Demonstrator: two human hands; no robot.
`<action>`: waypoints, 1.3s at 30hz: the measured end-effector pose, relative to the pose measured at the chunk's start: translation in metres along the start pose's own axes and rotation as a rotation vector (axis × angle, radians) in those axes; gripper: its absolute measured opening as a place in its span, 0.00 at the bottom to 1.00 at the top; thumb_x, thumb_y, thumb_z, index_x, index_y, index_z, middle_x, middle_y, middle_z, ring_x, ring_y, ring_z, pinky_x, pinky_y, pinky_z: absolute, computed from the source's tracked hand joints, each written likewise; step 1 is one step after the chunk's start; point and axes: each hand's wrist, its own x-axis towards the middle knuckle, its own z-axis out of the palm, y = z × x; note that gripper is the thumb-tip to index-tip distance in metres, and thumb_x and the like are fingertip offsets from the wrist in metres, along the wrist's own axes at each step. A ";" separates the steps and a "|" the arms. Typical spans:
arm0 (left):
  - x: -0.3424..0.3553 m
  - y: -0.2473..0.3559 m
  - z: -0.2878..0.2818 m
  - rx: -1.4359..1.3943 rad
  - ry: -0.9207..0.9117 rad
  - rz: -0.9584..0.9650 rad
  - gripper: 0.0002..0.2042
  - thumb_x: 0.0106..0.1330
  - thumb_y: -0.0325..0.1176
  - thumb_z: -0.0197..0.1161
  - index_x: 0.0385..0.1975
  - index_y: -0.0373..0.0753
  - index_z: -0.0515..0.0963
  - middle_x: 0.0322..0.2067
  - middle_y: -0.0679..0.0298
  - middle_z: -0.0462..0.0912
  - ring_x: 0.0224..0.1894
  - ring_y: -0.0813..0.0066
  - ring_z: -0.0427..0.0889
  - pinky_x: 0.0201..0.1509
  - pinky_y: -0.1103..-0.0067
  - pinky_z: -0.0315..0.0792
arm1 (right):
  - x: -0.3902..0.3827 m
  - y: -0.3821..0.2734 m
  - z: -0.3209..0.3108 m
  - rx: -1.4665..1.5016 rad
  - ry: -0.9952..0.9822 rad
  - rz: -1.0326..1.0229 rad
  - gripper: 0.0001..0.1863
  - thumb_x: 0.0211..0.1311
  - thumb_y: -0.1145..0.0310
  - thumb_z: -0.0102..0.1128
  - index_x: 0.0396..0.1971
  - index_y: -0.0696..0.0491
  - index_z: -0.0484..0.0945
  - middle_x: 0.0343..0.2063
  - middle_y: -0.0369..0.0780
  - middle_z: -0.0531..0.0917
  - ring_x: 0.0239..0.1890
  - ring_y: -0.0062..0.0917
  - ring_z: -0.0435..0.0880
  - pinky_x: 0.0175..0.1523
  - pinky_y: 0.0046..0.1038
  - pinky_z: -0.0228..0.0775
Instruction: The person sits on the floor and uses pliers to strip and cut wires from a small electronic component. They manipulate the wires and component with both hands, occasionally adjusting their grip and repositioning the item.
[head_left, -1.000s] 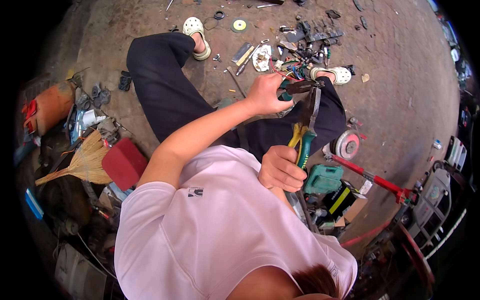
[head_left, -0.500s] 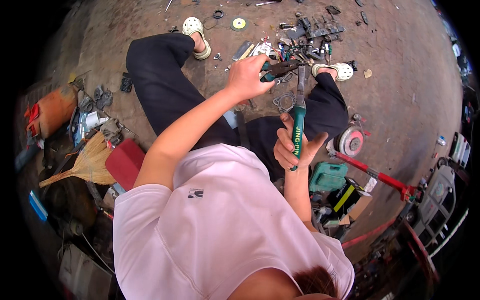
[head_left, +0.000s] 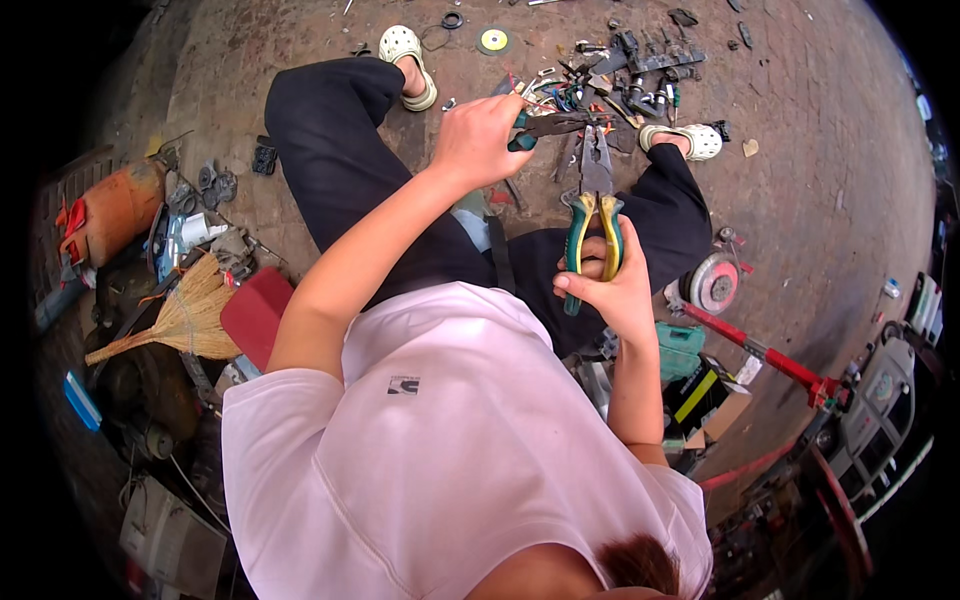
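- While the left hand (head_left: 475, 140) is closed around the grips of the dark pliers (head_left: 557, 123), the right hand (head_left: 610, 262) is curled around the yellow-green pliers (head_left: 597, 178), whose handles stand partly spread.
- Both tools' tips come close together, right of the left hand and ahead of the right one; whether they pinch something small, I cannot tell.
- Counted: two hands, two pliers, one in each; two shoes (head_left: 400, 45), one ahead of each hand.
- One broom (head_left: 200, 320) and one red seat (head_left: 258, 318) lie left of and behind the left hand; one orange tank (head_left: 118, 215) is farther left.
- Ahead of both hands, a heap of parts (head_left: 650, 70) spreads over the floor (head_left: 830, 140), the tools covering its near edge.
- Right of and behind the right hand: one green case (head_left: 680, 350), one red bar (head_left: 755, 352).
- Dark trousers (head_left: 330, 150) hide some floor around the hands.
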 end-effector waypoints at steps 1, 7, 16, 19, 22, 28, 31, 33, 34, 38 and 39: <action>0.000 -0.001 -0.001 0.017 -0.020 -0.013 0.19 0.41 0.34 0.70 0.34 0.38 0.74 0.29 0.60 0.79 0.32 0.59 0.80 0.33 0.68 0.73 | 0.001 -0.001 0.001 -0.071 0.021 0.001 0.42 0.38 0.83 0.74 0.55 0.61 0.57 0.28 0.42 0.79 0.24 0.25 0.82 0.30 0.26 0.77; -0.007 0.000 -0.003 0.079 -0.166 -0.124 0.18 0.43 0.36 0.68 0.33 0.37 0.74 0.27 0.59 0.79 0.31 0.57 0.80 0.32 0.66 0.72 | 0.007 -0.011 0.009 -0.742 0.206 -0.065 0.43 0.35 0.69 0.77 0.52 0.61 0.60 0.29 0.41 0.77 0.26 0.22 0.80 0.32 0.26 0.73; -0.015 0.009 0.000 0.051 -0.388 -0.305 0.14 0.47 0.38 0.64 0.29 0.38 0.73 0.29 0.55 0.81 0.34 0.54 0.81 0.38 0.63 0.74 | 0.014 0.018 0.004 -0.768 0.287 -0.114 0.35 0.39 0.71 0.72 0.48 0.59 0.62 0.28 0.34 0.69 0.23 0.13 0.67 0.28 0.19 0.63; -0.017 0.006 0.001 0.047 -0.370 -0.259 0.14 0.46 0.38 0.65 0.29 0.38 0.72 0.29 0.55 0.81 0.34 0.54 0.81 0.37 0.63 0.74 | 0.013 0.011 0.005 -0.672 0.237 -0.052 0.33 0.40 0.73 0.72 0.47 0.58 0.63 0.28 0.32 0.68 0.24 0.12 0.65 0.28 0.18 0.61; -0.021 -0.004 0.004 0.036 -0.320 -0.184 0.16 0.44 0.37 0.65 0.32 0.37 0.73 0.28 0.56 0.80 0.33 0.54 0.80 0.35 0.63 0.73 | 0.013 0.020 -0.005 -0.413 0.115 0.029 0.32 0.40 0.75 0.71 0.47 0.57 0.64 0.29 0.31 0.68 0.26 0.11 0.65 0.30 0.16 0.60; -0.020 -0.008 0.005 -0.003 -0.290 -0.140 0.18 0.44 0.36 0.66 0.35 0.38 0.74 0.27 0.57 0.79 0.32 0.54 0.80 0.34 0.64 0.72 | 0.010 0.020 -0.004 -0.330 0.094 -0.032 0.31 0.40 0.78 0.69 0.46 0.56 0.64 0.29 0.30 0.68 0.30 0.11 0.65 0.34 0.15 0.60; -0.020 -0.009 0.005 -0.003 -0.268 -0.140 0.17 0.43 0.36 0.67 0.34 0.38 0.73 0.27 0.57 0.78 0.32 0.54 0.80 0.34 0.64 0.72 | 0.013 0.024 -0.006 -0.462 0.148 -0.054 0.30 0.40 0.77 0.69 0.46 0.55 0.64 0.29 0.30 0.67 0.28 0.11 0.64 0.32 0.16 0.60; -0.020 -0.009 0.005 0.013 -0.260 -0.131 0.17 0.44 0.36 0.67 0.33 0.38 0.73 0.26 0.57 0.78 0.33 0.54 0.80 0.34 0.64 0.72 | 0.012 0.015 -0.002 -0.599 0.191 -0.052 0.28 0.41 0.75 0.69 0.44 0.56 0.65 0.27 0.31 0.67 0.26 0.12 0.64 0.30 0.16 0.59; -0.020 -0.009 0.005 0.024 -0.258 -0.119 0.17 0.44 0.35 0.67 0.33 0.38 0.73 0.26 0.57 0.78 0.33 0.55 0.80 0.34 0.64 0.72 | 0.011 0.012 0.000 -0.668 0.213 -0.048 0.27 0.41 0.75 0.68 0.43 0.56 0.65 0.26 0.31 0.67 0.25 0.12 0.63 0.29 0.17 0.59; -0.018 -0.006 0.001 0.065 -0.293 -0.076 0.16 0.45 0.35 0.66 0.32 0.37 0.71 0.28 0.57 0.78 0.35 0.55 0.79 0.35 0.65 0.73 | 0.013 0.019 -0.011 -0.705 0.199 -0.099 0.24 0.42 0.72 0.68 0.41 0.58 0.66 0.21 0.32 0.66 0.22 0.14 0.63 0.27 0.19 0.60; -0.017 -0.007 -0.001 0.074 -0.313 -0.061 0.16 0.45 0.35 0.66 0.32 0.37 0.71 0.28 0.57 0.78 0.35 0.55 0.79 0.36 0.65 0.73 | 0.013 0.021 -0.016 -0.726 0.185 -0.101 0.25 0.42 0.72 0.67 0.41 0.59 0.66 0.20 0.32 0.66 0.21 0.15 0.63 0.27 0.20 0.60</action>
